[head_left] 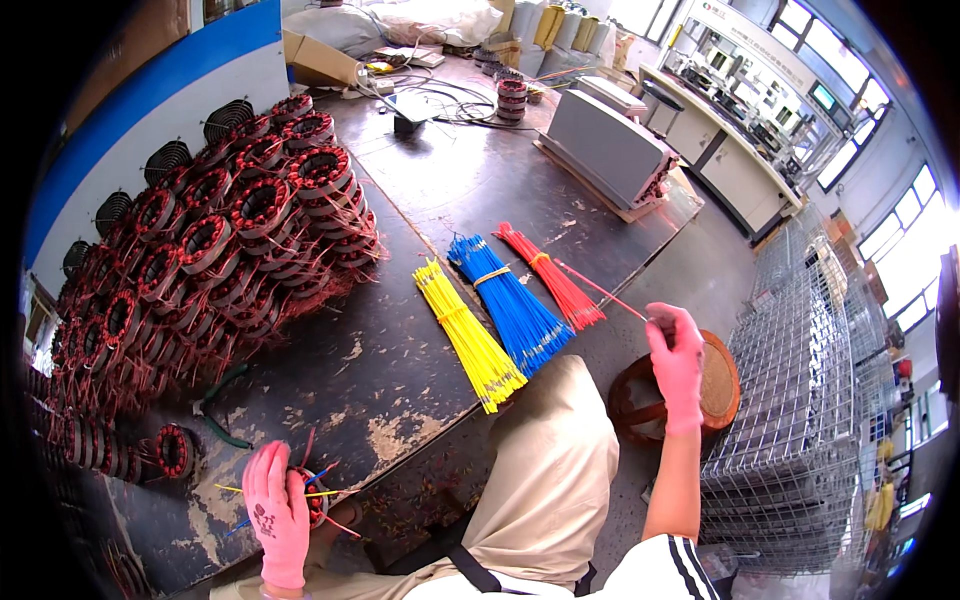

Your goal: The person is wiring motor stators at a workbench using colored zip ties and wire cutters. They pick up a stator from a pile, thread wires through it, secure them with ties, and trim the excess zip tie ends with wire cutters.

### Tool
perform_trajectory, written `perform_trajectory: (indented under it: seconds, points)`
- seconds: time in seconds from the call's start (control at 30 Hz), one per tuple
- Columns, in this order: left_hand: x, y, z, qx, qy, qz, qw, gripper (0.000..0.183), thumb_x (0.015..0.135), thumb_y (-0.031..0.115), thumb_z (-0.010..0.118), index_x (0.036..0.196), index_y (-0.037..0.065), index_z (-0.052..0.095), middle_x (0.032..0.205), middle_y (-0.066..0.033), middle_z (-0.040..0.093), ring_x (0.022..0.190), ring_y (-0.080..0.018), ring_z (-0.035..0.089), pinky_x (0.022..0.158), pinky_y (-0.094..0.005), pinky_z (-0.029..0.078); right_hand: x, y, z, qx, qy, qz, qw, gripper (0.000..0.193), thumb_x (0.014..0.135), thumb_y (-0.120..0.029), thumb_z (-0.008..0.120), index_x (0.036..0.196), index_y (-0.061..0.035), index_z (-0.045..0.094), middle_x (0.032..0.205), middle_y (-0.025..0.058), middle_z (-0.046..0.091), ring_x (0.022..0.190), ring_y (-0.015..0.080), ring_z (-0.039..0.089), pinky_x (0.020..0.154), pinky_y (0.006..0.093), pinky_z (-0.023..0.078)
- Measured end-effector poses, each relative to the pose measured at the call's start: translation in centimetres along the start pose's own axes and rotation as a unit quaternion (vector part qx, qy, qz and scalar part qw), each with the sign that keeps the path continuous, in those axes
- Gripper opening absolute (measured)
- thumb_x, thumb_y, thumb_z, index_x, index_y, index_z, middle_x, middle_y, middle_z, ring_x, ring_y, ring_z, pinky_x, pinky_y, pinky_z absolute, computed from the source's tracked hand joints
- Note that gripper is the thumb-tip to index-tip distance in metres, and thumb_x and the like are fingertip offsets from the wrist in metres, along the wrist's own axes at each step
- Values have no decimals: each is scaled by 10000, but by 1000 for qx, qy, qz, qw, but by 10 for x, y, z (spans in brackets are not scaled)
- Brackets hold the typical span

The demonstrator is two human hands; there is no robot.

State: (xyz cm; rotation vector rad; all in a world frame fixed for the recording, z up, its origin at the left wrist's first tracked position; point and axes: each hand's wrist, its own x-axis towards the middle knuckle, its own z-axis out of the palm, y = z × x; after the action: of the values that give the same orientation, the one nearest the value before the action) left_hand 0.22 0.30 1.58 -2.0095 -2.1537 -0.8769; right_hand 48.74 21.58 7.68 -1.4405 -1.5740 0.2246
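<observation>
A round copper-wound stator coil [312, 497] with yellow, blue and red wires sticking out sits at the bench's seven o'clock edge. A thin red wire [600, 287] stretches diagonally, lifted toward three o'clock.

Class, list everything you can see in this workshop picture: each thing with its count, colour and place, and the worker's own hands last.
Wound copper-and-red motor stator coils: many, stacked at the bench's left.
Yellow bundle of thin sleeved wires: one, on the bench edge.
Blue bundle of thin sleeved wires: one, right of the yellow.
Red bundle of thin sleeved wires: one, right of the blue.
Single red wire: one, drawn from the red bundle.
Green-handled pliers: one, bench front left.
Round brown wooden stool: one, on the floor at right.
Wire mesh cages: several, grey, far right.
Grey metal box: one, bench rear.
Left hand: pink glove, grip on a stator with coloured wires.
Right hand: pink glove, pinching the single red wire.
</observation>
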Motion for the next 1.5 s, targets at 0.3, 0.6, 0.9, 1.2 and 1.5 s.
perform_trajectory:
  seconds: [0.3, 0.6, 0.9, 1.2, 1.5]
  points:
    - [67, 84, -63, 97, 183, 334, 920, 151, 831, 230, 778, 966, 179, 733, 987, -44, 642, 991, -250, 675, 887, -496, 553, -77, -218, 84, 275, -328, -322, 845, 383, 763, -30, 811, 1133, -91, 730, 931, 49, 709, 837, 249, 668, 756, 371, 528]
    - [2, 14, -20, -72, 154, -50, 984, 387, 804, -178, 692, 1132, 27, 681, 1049, -133, 605, 881, -273, 680, 722, -328, 552, -143, -191, 236, 118, -537, -197, 812, 326, 965, -366, 637, 1065, -80, 757, 961, 173, 670, 987, 372, 641, 842, 474, 516]
    - [1, 5, 25, -113, 96, -116, 982, 262, 917, -3, 670, 1170, 58, 635, 1096, -151, 609, 881, -346, 670, 737, -411, 555, -162, -203, 259, 251, -552, -45, 794, 172, 872, -162, 683, 961, -32, 751, 941, 132, 672, 922, 320, 642, 807, 423, 513]
    - [5, -1, 9, -137, 4, -65, 988, 191, 859, 39, 702, 1036, 69, 637, 1059, -104, 614, 900, -329, 665, 739, -418, 549, -165, -191, 224, 189, -390, -213, 876, 172, 798, -71, 758, 961, -121, 734, 966, 47, 671, 951, 274, 610, 863, 400, 469]
    - [14, 9, 1, -137, -35, -82, 987, 126, 881, 70, 695, 999, 59, 652, 1039, -109, 619, 891, -330, 665, 739, -419, 544, -138, -199, 232, 274, -573, -18, 772, 134, 943, -22, 657, 1070, -9, 699, 909, 9, 691, 742, 50, 574, 656, 236, 503]
